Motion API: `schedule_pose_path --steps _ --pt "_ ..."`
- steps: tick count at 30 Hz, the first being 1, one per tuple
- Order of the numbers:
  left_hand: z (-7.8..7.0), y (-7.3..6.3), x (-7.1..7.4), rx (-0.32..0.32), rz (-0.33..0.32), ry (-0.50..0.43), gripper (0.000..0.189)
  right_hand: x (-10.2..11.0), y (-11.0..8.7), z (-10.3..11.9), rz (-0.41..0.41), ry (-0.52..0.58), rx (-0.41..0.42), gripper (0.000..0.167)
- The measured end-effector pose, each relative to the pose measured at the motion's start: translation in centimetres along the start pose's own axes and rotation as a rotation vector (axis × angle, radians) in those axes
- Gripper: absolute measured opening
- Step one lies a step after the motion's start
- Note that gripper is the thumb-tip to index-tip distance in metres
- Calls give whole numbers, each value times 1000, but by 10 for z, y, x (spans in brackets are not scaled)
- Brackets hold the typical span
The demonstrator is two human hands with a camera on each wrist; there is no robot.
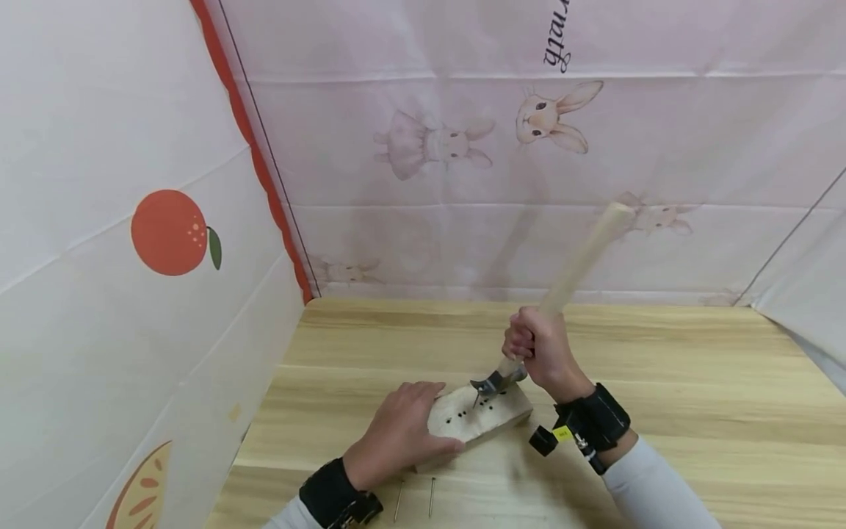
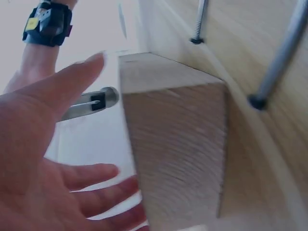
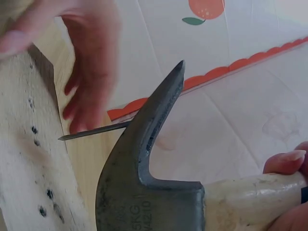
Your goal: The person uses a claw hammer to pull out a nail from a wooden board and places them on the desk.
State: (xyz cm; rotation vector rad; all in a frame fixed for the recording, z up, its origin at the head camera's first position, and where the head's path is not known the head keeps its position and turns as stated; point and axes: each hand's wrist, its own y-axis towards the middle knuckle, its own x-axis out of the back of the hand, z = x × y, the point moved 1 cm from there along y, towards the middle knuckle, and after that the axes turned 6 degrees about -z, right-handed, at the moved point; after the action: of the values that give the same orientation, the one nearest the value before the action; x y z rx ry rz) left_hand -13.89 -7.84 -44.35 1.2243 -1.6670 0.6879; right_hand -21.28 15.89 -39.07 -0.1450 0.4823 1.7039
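A pale wooden block (image 1: 485, 426) with several dark holes in its top lies on the table. My left hand (image 1: 399, 426) is around its left end; in the left wrist view the thumb (image 2: 79, 74) stands apart from the wood and the fingers are loosely extended. My right hand (image 1: 543, 353) grips the wooden handle of a claw hammer (image 1: 492, 383) near its head, handle slanting up and right. A nail (image 3: 94, 131) sits at the hammer's claw, its pointed tip showing above the block's holed face.
Two loose nails (image 1: 432, 498) lie on the wood-grain table (image 1: 694, 397) in front of the block, near the left wrist. Printed cloth walls (image 1: 410, 242) rise behind and at the left.
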Motion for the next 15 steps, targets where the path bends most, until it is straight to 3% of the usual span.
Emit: schedule_pose_path --steps 6,15 --pt "-13 2 7 -91 -143 -76 63 -4 -9 10 59 32 12 38" --pt "-26 6 5 -194 -218 -193 25 -9 -23 17 110 64 40 39"
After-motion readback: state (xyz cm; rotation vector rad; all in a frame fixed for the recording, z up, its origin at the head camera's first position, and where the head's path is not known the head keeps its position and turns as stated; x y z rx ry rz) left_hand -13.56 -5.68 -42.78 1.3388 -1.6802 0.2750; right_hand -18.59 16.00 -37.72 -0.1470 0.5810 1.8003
